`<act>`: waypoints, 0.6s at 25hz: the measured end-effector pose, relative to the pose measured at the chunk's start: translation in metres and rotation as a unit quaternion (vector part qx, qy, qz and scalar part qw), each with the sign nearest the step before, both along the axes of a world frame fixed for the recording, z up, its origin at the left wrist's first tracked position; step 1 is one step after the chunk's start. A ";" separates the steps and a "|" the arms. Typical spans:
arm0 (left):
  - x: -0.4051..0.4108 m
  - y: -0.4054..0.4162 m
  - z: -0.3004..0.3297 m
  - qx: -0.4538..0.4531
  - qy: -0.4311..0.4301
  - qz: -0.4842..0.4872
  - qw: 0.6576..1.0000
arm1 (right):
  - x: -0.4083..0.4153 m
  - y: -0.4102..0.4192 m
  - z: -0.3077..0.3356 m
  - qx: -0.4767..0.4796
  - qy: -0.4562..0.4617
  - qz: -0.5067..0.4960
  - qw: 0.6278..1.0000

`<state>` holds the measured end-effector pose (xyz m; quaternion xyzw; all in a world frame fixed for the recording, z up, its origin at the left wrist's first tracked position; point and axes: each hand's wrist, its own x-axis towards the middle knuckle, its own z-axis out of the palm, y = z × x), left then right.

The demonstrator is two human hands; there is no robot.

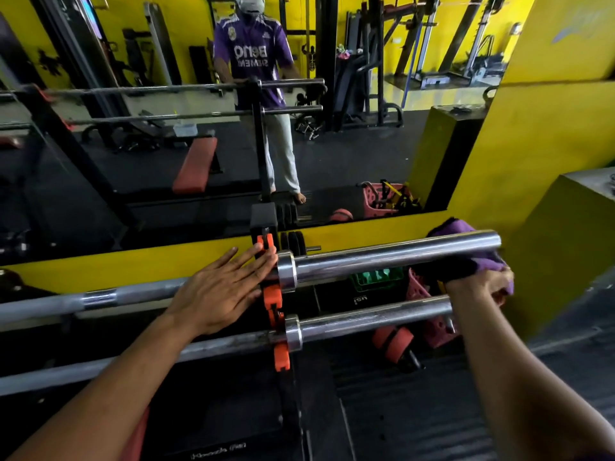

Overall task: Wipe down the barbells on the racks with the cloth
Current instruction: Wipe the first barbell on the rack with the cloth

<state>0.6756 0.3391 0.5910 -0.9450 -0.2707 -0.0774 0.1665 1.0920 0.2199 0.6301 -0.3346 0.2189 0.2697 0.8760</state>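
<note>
Two chrome barbells lie across a black rack with orange hooks (273,302). The upper barbell (382,254) ends at the right in a thick sleeve. The lower barbell (366,319) runs below and nearer to me. My left hand (223,287) rests flat, fingers straight, on the upper bar beside the sleeve collar and the orange hook. My right hand (479,282) grips a purple cloth (459,227) wrapped around the far end of the upper sleeve. Part of the cloth is hidden under the sleeve.
A large wall mirror (199,144) behind the rack reflects a person, a red bench and gym machines. A yellow wall ledge (549,194) stands close on the right. A pink basket (429,311), a green crate (376,279) and weight plates (293,242) sit on the floor beyond the bars.
</note>
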 end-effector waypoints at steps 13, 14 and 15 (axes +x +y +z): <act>0.089 -0.144 -0.059 -0.183 -0.275 -0.101 0.938 | -0.044 -0.140 -0.113 -0.087 -0.053 0.199 0.975; 0.099 -0.152 -0.075 -0.215 -0.266 -0.083 0.936 | -0.050 -0.148 -0.113 -0.103 -0.040 0.213 0.971; 0.107 -0.157 -0.088 -0.239 -0.257 -0.069 0.934 | -0.053 -0.155 -0.115 -0.105 -0.031 0.231 0.967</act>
